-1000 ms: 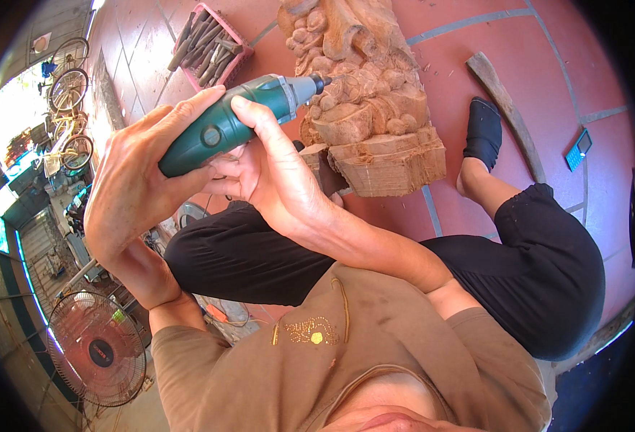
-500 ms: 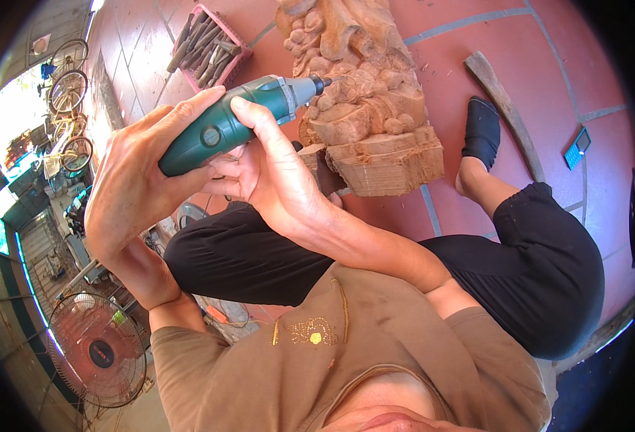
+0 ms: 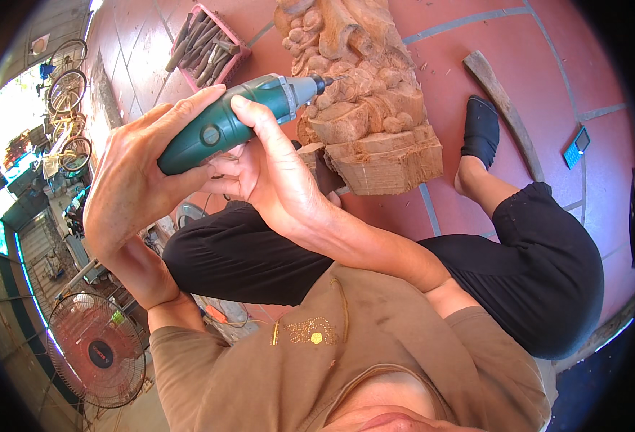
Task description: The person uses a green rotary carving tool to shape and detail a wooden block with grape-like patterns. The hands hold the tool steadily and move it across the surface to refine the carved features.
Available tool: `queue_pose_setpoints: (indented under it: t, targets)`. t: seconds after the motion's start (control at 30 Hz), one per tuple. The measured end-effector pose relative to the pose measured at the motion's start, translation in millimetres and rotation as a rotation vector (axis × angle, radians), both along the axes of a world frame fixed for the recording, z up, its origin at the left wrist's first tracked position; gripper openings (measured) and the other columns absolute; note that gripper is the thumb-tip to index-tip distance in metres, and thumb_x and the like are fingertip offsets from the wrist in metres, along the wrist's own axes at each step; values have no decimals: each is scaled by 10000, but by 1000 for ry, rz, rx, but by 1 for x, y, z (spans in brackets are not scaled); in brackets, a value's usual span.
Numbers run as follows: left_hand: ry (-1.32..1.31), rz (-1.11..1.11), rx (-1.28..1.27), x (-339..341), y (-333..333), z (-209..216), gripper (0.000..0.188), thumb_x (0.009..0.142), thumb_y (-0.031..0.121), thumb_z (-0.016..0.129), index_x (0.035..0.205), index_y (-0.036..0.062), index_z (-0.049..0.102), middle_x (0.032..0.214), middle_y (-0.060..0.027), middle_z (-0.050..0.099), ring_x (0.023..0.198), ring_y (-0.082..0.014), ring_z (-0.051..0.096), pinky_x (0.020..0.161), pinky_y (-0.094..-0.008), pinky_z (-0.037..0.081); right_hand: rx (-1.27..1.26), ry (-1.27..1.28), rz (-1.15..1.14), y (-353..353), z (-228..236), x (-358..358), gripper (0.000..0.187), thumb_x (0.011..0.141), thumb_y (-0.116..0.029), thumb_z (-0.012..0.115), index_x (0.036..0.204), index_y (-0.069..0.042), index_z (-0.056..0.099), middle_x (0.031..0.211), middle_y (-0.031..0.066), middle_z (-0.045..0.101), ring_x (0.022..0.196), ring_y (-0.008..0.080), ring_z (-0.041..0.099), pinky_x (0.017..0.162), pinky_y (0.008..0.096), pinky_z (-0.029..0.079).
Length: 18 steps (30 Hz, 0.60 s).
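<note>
From the head view, the left hand point(image 3: 133, 183) wraps the rear of a green rotary tool point(image 3: 231, 124), and the right hand point(image 3: 278, 176) clasps its front, fingers curled over the body. The bit touches a wood carving point(image 3: 364, 108) standing on the red tile floor point(image 3: 605, 86). Behind, a pink basket point(image 3: 229, 63) holds chisels point(image 3: 198, 36).

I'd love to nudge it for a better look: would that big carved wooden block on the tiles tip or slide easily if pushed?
Probably not. The wood carving looks like one thick solid block, so likely heavy and stiff. Its broad, flat-cut base sits on the tiled floor, so it should resist tipping. The fine raised details might chip if knocked.
</note>
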State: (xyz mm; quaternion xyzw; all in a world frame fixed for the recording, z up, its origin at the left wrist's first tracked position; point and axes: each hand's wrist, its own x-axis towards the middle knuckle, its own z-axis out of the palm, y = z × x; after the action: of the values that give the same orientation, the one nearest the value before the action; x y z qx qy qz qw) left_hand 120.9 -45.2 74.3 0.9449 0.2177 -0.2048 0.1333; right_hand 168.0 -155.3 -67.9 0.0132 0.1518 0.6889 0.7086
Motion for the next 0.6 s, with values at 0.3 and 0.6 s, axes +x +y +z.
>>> queue_pose_setpoints:
  t: [0.3,0.6]
  targets:
    - [-11,-8,-9,-2,1,1,743,696,80,762,1415,101,576,989,-157,691,880,-337,695,798,-389,537,37,-6,-9,-2,-1,-1,488,987,-536,576,1258,-132,553,1138,21,685,1053,176,681,995,449,514]
    - [-10,7,-11,-3,-1,2,720,706,101,780,1398,92,585,1089,-179,708,965,-346,708,847,-381,547,16,11,7,-3,3,1,444,984,-532,584,1198,-143,571,1019,-15,670,925,131,665,936,421,535]
